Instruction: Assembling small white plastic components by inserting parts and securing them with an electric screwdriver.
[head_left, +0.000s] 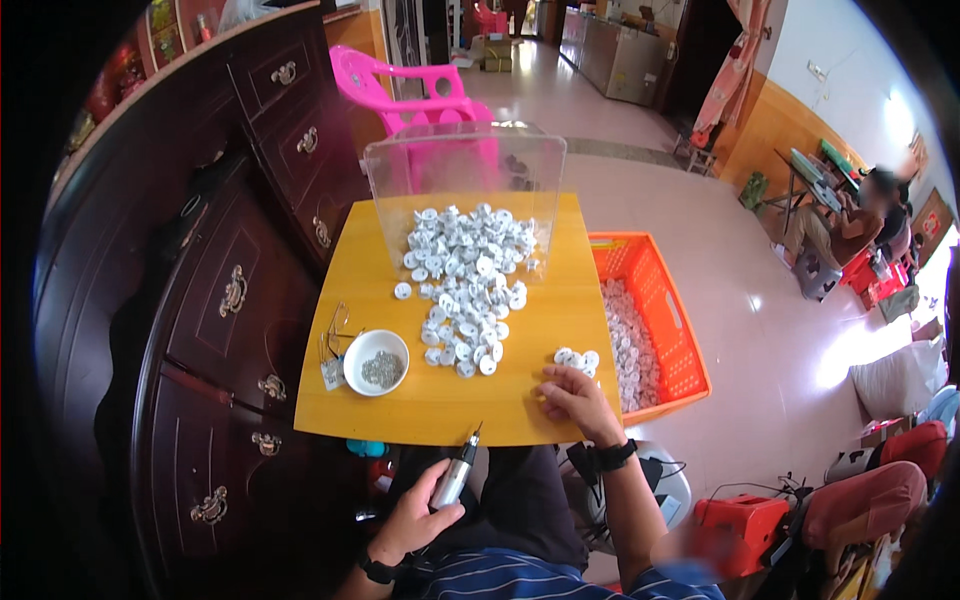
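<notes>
The right hand [578, 395] rests at the front right corner of the yellow desk [440, 410], fingers curled down onto a small cluster of white plastic discs [578, 358]. Its grip looks closed on one or two of them, though the fingertips hide exactly what is pinched. The left hand [415, 520] sits lower, off the desk's front edge and over the lap, its grip wrapped around a silver electric screwdriver [455, 475]. That tool's long axis runs up and slightly right, tip towards the desk edge and just left of the right hand. So the discs lie up and to the right of the tool tip, and the right hand is much the nearer to them.

The main heap of white discs [465, 285] spreads along the middle of the desk, out of a clear plastic bin [465, 165] standing at the far edge. A white bowl of small metal screws [376, 362] sits near the front left, with a bit of wire beside it. An orange crate [660, 330] holding more white pieces stands on the floor against the desk's right side. A pink plastic chair [400, 90] is behind the bin, and a dark wooden cabinet [230, 260] runs along the left.
</notes>
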